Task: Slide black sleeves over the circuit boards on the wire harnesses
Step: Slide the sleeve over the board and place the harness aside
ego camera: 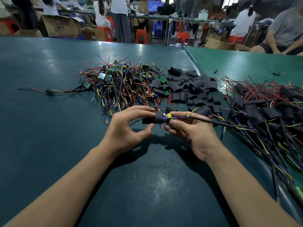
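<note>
both hands work just above the green tabletop (49, 145), a little toward its near edge. the left hand (129, 126) pinches a black sleeve (153, 119) between fingers and thumb; the right hand (188, 128) pinches the circuit board (168, 116) at the sleeve's mouth, with the black cable (213, 122) trailing off toward the right edge. the board is only partly entered: its yellow and blue components show outside the opening. judgement: the step in hand is seating the board inside the sleeve. to do it well, keep the sleeve mouth held open and not squashed flat, keep board and sleeve in line, and feed the loose leads through ahead so none fold back or snag. push from the cable end and not on the components. toward the far edge lie a pile of bare harnesses (118, 82) and, beside it to the right, a heap of spare sleeves (188, 89); finished harnesses (265, 112) spread along the right edge, near the right forearm. open room lies toward the left edge and the near edge, so withdrawal is best made there; a sweep to the right risks dragging the finished harnesses.
</note>
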`<state>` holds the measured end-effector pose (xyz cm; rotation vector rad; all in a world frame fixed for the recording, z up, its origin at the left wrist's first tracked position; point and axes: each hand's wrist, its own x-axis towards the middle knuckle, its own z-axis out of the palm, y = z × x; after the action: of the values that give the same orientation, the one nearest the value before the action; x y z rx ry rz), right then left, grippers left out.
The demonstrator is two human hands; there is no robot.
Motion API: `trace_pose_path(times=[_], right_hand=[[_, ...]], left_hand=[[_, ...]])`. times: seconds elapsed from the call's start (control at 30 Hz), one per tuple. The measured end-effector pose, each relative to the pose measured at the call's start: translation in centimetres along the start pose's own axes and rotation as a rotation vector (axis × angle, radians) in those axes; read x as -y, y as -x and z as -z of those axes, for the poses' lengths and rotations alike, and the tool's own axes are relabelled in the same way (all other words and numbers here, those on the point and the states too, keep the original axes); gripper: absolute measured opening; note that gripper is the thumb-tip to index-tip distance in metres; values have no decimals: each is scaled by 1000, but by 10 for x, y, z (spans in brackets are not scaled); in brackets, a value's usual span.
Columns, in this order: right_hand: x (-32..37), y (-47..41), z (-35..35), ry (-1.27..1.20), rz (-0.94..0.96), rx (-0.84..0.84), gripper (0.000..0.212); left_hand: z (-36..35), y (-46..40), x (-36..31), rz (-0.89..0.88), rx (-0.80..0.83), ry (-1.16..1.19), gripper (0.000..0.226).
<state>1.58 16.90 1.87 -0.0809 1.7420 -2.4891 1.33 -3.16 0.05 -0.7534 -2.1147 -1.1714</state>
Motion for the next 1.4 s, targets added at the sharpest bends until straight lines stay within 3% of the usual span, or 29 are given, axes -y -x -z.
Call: trace_pose_path(times=[0.3,0.5,0.57,0.63,1.07,1.2,1.4], right_hand=[[2,0,4,-113,-100,32,30],[-5,0,0,133,70,-25,19],[-3,1,-1,95,114,-22,21],[0,1,1,32,80,2,24],[-7,-1,0,214,74,-57,16],[-8,-1,-1,112,47,-34,19],[-5,-1,0,-8,-85,21,31]], left_hand=[[-1,2,2,27,33,54,13],[-1,2,1,21,17,19,18],[-1,2,1,9,14,-3,14],[-1,1,0,4,9,4,13],[-2,2,3,41,117,-13,15],[-3,2,4,58,25,64,13],[-5,3,5,87,18,178,13]])
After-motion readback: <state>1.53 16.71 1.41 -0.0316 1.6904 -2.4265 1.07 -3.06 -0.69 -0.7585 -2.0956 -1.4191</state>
